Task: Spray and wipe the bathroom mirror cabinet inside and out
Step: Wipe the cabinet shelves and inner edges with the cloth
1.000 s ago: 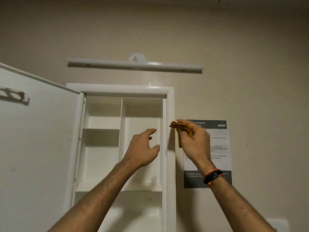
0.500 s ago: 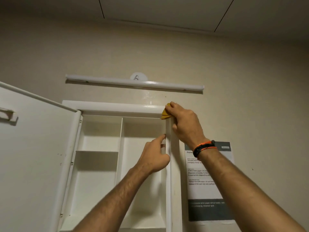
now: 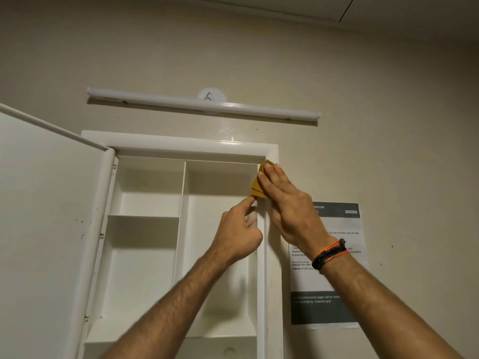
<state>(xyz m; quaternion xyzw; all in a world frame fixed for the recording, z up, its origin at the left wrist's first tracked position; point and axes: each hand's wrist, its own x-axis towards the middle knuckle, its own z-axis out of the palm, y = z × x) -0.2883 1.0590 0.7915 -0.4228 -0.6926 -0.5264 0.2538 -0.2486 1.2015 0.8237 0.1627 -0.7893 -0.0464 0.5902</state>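
The white mirror cabinet (image 3: 181, 147) hangs open on the wall, its shelves and compartments bare. Its door (image 3: 46, 216) is swung out to the left. My right hand (image 3: 287, 200) lies flat with straight fingers on a folded yellow cloth (image 3: 257, 187), pressing it against the right side of the cabinet frame near the top corner. My left hand (image 3: 238, 229) is just below, with its fingertips at the cloth's lower edge and at the frame's inner edge. Whether it pinches the cloth is unclear.
A white light bar (image 3: 202, 104) is mounted on the wall above the cabinet. A printed notice (image 3: 337, 294) is stuck to the wall right of the frame. The beige wall and ceiling fill the remaining view.
My right hand flattened and slid the cloth from the top corner a little down the right frame. My left hand rose to the cloth's lower edge. The camera moved closer.
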